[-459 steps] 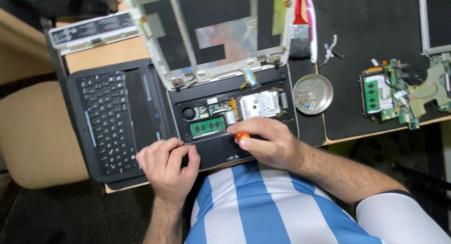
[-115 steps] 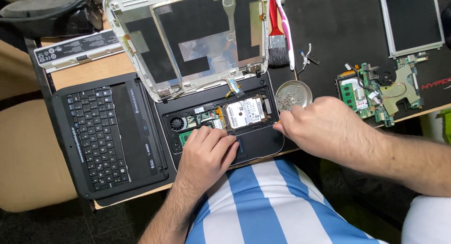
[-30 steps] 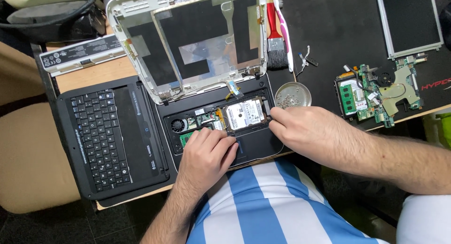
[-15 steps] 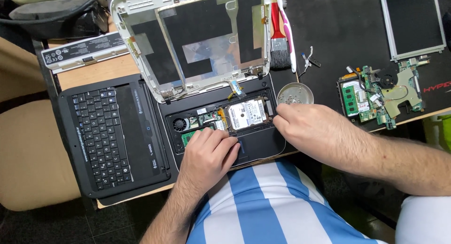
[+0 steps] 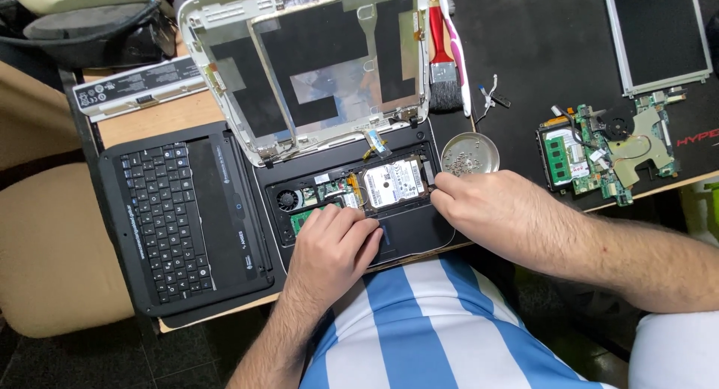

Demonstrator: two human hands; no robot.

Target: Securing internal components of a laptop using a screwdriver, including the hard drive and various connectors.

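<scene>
Head view: opened laptop base (image 5: 419,232) at frame centre, on tabletop (image 5: 161,119). Left hand (image 5: 333,247) rests flat on base, fingers loosely together, over green memory strip (image 5: 303,218) — gripping nothing. Right hand (image 5: 490,209) at right edge of hard drive (image 5: 395,183), fingertips pinched together there; whether clamped on anything, cannot tell. Round metal dish (image 5: 469,153) with screws just above right hand. Detached keyboard panel (image 5: 183,213) left of base. Circuit board (image 5: 607,153) at right.
</scene>
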